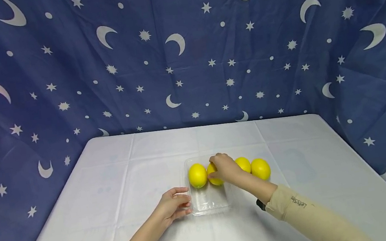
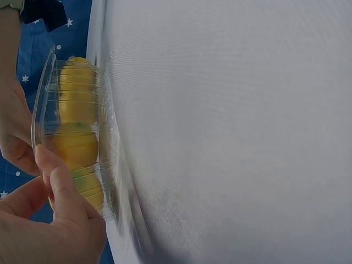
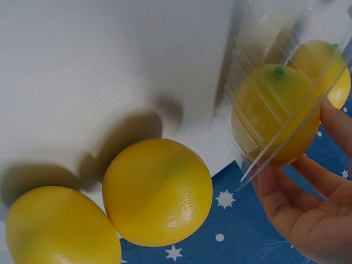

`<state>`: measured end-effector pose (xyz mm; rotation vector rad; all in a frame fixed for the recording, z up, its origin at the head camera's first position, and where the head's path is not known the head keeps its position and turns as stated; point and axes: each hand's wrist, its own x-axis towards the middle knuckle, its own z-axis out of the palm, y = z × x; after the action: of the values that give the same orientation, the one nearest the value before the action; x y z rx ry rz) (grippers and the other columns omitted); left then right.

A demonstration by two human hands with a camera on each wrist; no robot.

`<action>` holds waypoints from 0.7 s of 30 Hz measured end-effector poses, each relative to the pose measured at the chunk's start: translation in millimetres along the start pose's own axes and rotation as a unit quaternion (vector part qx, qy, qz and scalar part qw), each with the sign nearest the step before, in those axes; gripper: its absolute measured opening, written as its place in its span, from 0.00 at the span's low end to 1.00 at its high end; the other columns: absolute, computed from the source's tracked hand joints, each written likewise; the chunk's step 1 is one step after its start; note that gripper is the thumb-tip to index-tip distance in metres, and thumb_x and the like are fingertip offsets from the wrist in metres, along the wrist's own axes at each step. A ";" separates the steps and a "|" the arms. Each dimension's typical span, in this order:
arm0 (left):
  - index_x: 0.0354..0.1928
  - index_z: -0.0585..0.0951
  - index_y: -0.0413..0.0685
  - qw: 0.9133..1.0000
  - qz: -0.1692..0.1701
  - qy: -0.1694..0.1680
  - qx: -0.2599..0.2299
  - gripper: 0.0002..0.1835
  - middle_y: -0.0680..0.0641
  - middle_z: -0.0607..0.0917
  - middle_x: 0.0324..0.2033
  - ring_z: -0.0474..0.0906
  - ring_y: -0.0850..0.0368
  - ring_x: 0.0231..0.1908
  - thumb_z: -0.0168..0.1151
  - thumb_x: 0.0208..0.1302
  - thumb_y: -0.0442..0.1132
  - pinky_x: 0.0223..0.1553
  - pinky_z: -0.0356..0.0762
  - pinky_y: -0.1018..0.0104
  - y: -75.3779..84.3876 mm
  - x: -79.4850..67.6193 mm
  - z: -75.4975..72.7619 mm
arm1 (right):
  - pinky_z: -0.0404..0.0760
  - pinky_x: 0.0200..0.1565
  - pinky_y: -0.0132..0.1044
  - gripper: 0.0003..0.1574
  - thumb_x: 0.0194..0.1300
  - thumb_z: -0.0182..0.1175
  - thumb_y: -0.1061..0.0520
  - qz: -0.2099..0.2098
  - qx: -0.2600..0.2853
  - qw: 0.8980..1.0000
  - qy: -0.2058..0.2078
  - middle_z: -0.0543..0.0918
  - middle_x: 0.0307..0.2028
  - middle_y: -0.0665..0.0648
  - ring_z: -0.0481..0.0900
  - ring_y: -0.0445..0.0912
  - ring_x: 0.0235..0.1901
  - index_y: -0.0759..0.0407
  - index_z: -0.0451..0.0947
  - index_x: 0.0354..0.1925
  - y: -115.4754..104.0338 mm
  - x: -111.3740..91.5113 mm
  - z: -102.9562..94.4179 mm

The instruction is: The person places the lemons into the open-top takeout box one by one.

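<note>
In the head view, a clear plastic tray (image 1: 210, 204) lies on the table with two yellow lemons at its far end. My right hand (image 1: 227, 168) reaches over it and grips the right-hand lemon (image 1: 213, 175); in the right wrist view that lemon (image 3: 272, 118) shows through the tray's wall. The left-hand lemon (image 1: 198, 175) sits beside it in the tray. My left hand (image 1: 169, 206) is at the tray's left edge, fingers spread apart, their tips against the rim. In the left wrist view the clear wall (image 2: 107, 143) stands beside those fingers.
Two more lemons stand side by side to the right of the tray: one (image 1: 243, 164) partly behind my right hand, the other (image 1: 260, 169) farther right. A white cloth (image 1: 79, 210) covers the table. Behind it hangs a blue curtain (image 1: 185, 10) with moons and stars.
</note>
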<state>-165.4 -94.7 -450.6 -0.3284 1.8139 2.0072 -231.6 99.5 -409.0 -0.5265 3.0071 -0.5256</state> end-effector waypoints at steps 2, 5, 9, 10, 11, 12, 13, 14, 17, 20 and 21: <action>0.55 0.70 0.34 1.000 0.000 0.001 -0.002 0.19 0.49 0.78 0.29 0.76 0.61 0.25 0.56 0.61 0.26 0.29 0.84 0.69 0.3 0.3 0.3 | 0.80 0.45 0.41 0.28 0.50 0.72 0.55 -0.004 0.003 1.000 0.009 0.82 0.40 0.63 0.77 0.52 0.39 0.68 0.79 0.48 1.0 -0.4 0.3; 0.55 0.70 0.34 1.000 0.001 0.002 -0.004 0.19 0.49 0.78 0.29 0.75 0.61 0.25 0.56 0.61 0.26 0.28 0.84 0.69 0.5 0.7 0.6 | 0.80 0.41 0.39 0.27 0.50 0.72 0.56 -0.009 0.010 1.000 0.015 0.82 0.38 0.61 0.76 0.49 0.36 0.67 0.79 0.47 1.7 -1.7 -0.6; 0.56 0.69 0.34 1.000 -0.001 0.000 -0.006 0.19 0.48 0.78 0.29 0.76 0.61 0.25 0.56 0.62 0.26 0.29 0.84 0.69 0.0 0.0 1.2 | 0.80 0.41 0.39 0.25 0.50 0.72 0.58 -0.004 0.032 0.999 0.014 0.81 0.38 0.61 0.76 0.48 0.35 0.67 0.79 0.46 2.7 -4.4 -3.2; 0.56 0.69 0.34 1.000 -0.002 -0.001 -0.005 0.19 0.48 0.79 0.29 0.76 0.61 0.25 0.56 0.62 0.27 0.30 0.84 0.69 -0.2 -0.3 1.2 | 0.80 0.42 0.40 0.25 0.51 0.71 0.58 0.000 0.039 0.999 0.013 0.82 0.39 0.61 0.77 0.48 0.35 0.67 0.79 0.46 3.0 -5.1 -3.9; 0.56 0.69 0.33 1.000 -0.002 -0.002 -0.006 0.19 0.48 0.79 0.29 0.76 0.61 0.25 0.55 0.62 0.27 0.30 0.84 0.69 -0.4 -0.6 1.3 | 0.80 0.42 0.40 0.24 0.51 0.71 0.58 0.003 0.044 0.999 0.012 0.82 0.39 0.61 0.77 0.48 0.36 0.67 0.79 0.46 3.5 -5.8 -4.5; 0.56 0.69 0.33 1.000 -0.002 -0.003 -0.007 0.20 0.48 0.79 0.29 0.76 0.61 0.25 0.56 0.62 0.27 0.30 0.84 0.69 -0.6 -1.0 1.3 | 0.81 0.43 0.41 0.24 0.51 0.71 0.58 0.006 0.049 0.999 0.012 0.82 0.40 0.61 0.77 0.49 0.37 0.67 0.79 0.46 4.0 -6.4 -5.1; 0.56 0.69 0.33 1.000 -0.002 -0.004 -0.008 0.20 0.48 0.79 0.29 0.76 0.61 0.25 0.56 0.62 0.27 0.30 0.84 0.69 -0.7 -1.3 1.3 | 0.81 0.44 0.41 0.23 0.52 0.70 0.59 0.009 0.054 0.998 0.011 0.82 0.40 0.61 0.77 0.49 0.37 0.66 0.79 0.46 4.6 -7.1 -5.8; 0.56 0.69 0.33 1.000 -0.002 -0.005 -0.008 0.20 0.49 0.79 0.29 0.76 0.61 0.25 0.56 0.62 0.27 0.30 0.84 0.69 -0.6 -1.6 1.3 | 0.81 0.46 0.42 0.23 0.52 0.70 0.59 0.013 0.061 0.998 0.012 0.82 0.41 0.61 0.78 0.49 0.39 0.66 0.79 0.47 5.3 -7.7 -6.5; 0.56 0.69 0.33 1.000 0.000 -0.006 -0.010 0.20 0.50 0.78 0.28 0.76 0.61 0.25 0.56 0.61 0.27 0.30 0.84 0.69 -0.6 -1.7 1.2 | 0.80 0.50 0.44 0.21 0.54 0.68 0.60 0.017 0.077 0.997 0.013 0.82 0.43 0.62 0.79 0.51 0.43 0.66 0.79 0.47 7.8 -9.2 -9.2; 0.56 0.69 0.33 1.000 0.000 -0.006 -0.010 0.20 0.50 0.78 0.27 0.76 0.61 0.25 0.56 0.62 0.27 0.30 0.84 0.69 -0.4 -1.1 1.3 | 0.79 0.52 0.47 0.20 0.56 0.67 0.60 0.012 0.088 0.996 0.017 0.82 0.46 0.63 0.79 0.54 0.47 0.66 0.79 0.47 11.1 -10.5 -11.9; 0.56 0.69 0.33 1.000 0.000 -0.006 -0.010 0.20 0.50 0.78 0.27 0.76 0.61 0.25 0.56 0.62 0.27 0.30 0.84 0.69 -0.4 -0.8 1.4 | 0.79 0.51 0.48 0.20 0.56 0.67 0.60 0.009 0.088 0.996 0.019 0.82 0.46 0.63 0.79 0.55 0.48 0.67 0.79 0.47 12.4 -11.1 -12.8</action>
<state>-164.4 -93.4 -450.4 -0.3219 1.7880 2.0229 -226.4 118.4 -401.2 -0.4809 2.9579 -0.7995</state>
